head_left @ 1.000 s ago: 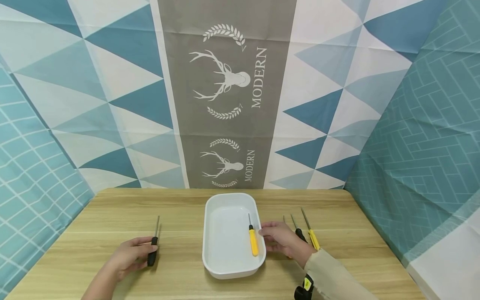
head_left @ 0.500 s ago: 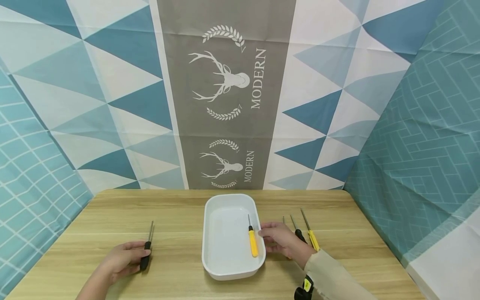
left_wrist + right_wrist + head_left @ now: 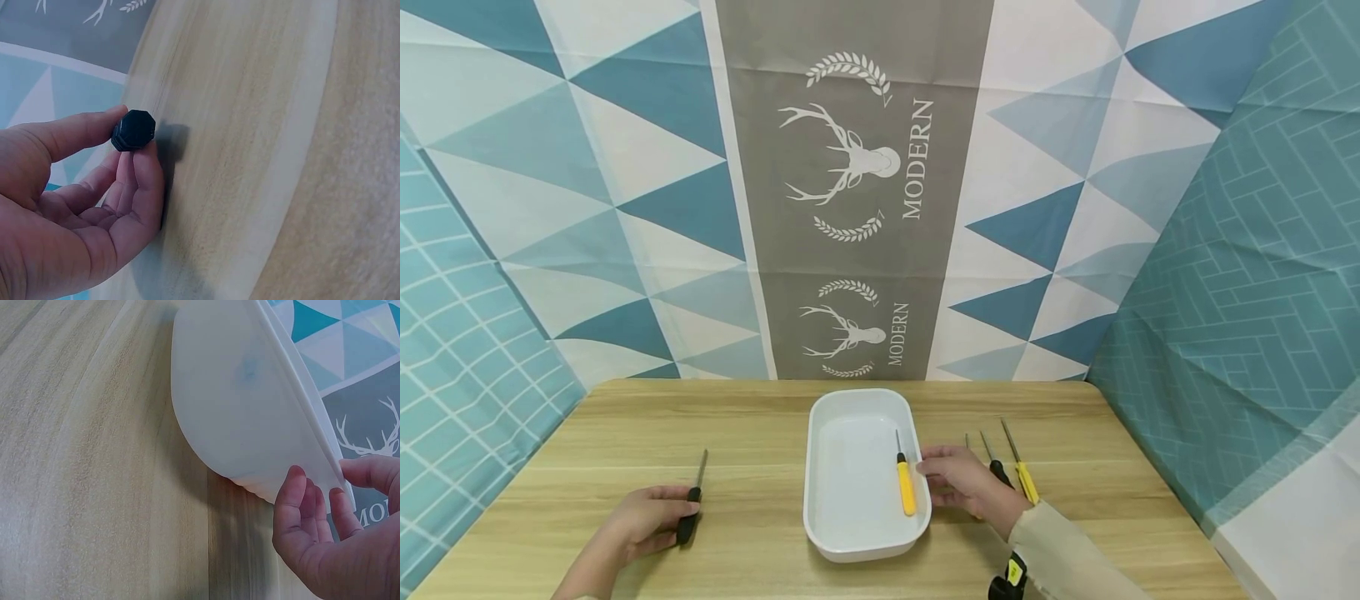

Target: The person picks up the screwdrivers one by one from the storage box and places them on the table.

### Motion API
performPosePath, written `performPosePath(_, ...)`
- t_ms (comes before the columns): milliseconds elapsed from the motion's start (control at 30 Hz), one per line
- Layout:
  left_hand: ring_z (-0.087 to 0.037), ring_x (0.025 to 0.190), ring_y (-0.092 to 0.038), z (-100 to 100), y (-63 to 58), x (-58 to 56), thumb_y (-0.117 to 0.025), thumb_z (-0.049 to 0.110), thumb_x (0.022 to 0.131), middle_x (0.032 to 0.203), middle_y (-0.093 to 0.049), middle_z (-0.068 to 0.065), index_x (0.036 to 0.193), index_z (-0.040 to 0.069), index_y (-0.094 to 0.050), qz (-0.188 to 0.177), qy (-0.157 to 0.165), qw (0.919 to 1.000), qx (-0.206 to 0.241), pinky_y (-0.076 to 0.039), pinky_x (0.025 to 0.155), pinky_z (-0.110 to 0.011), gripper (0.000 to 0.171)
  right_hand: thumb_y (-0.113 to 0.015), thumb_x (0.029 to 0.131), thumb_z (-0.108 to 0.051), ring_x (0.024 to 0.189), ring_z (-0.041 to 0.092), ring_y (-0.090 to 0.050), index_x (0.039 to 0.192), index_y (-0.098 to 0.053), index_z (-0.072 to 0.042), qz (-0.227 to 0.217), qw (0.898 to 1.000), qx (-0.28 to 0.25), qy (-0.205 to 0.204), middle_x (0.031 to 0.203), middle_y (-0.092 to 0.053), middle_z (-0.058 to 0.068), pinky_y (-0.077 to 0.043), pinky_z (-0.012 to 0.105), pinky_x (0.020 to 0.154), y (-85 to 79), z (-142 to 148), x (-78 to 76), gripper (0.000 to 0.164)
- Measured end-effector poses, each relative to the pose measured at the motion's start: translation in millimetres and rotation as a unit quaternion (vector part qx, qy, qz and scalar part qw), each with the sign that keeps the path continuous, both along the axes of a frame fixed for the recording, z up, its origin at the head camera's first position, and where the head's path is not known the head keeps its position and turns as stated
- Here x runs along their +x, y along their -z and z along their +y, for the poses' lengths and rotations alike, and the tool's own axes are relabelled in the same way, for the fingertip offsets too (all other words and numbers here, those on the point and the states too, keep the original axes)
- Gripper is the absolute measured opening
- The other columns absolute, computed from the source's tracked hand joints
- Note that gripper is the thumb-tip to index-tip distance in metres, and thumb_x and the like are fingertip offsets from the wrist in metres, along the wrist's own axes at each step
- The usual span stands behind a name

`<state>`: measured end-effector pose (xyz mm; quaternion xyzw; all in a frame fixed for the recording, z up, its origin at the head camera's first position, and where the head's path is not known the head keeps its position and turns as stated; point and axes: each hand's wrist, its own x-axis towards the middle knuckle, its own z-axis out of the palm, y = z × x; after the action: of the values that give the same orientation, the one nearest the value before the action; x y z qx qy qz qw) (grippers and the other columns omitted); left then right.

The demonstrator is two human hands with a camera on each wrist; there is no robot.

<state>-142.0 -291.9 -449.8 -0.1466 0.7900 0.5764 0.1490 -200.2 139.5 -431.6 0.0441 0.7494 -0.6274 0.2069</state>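
My left hand (image 3: 647,521) pinches the black handle of a screwdriver (image 3: 688,518) between thumb and fingers, its metal shaft pointing away over the left part of the table. In the left wrist view the handle's many-sided butt end (image 3: 136,130) faces the camera, with a shadow on the wood beside it. A white tray (image 3: 848,475) stands at the middle of the table. The right hand (image 3: 967,481) grips the tray's right rim, thumb on top and fingers against the outer wall, as the right wrist view shows. Inside the tray lies a yellow-handled screwdriver (image 3: 906,488), along the right side.
Right of the tray, a black-handled screwdriver (image 3: 999,471) and another yellow-handled one (image 3: 1027,482) lie on the wooden table (image 3: 760,433). Another thin shaft (image 3: 967,440) shows behind the right hand. A black object with a yellow label (image 3: 1015,569) is beside the right sleeve.
My left hand has moved a little left and nearer to me with the black-handled screwdriver, mostly in the first half second. The right hand and the tray have stayed in place.
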Motion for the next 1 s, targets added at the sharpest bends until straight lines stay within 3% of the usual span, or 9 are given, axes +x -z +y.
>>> performPosePath(367,-0.016,0.081,-0.064,5.4,-3.1,-1.9,-0.07,0.012,0.081,0.099,-0.063,-0.019,0.126,-0.015,-0.044,0.003,-0.007,0.9986,-0.052,-0.056,0.074,-0.039,0.058,-0.061,0.089,-0.014,0.086,0.019,-0.062,0.125,-0.049,0.006,0.002,1.0,-0.005,-0.005,0.11,-0.062,0.016,-0.055,0.032,0.068,-1.2,0.4,1.6,0.043)
performPosePath(1000,-0.017,0.076,-0.063,0.2,-8.2,-2.2,-0.07,0.015,0.081,0.091,-0.064,-0.013,0.115,-0.012,-0.052,-0.011,-0.005,0.9936,-0.112,-0.056,0.068,-0.035,0.047,-0.061,0.088,-0.014,0.087,0.02,-0.061,0.125,-0.05,0.004,-0.006,1.0,-0.005,0.001,0.111,-0.062,0.016,-0.055,0.032,0.068,1.0,0.6,-0.9,0.042)
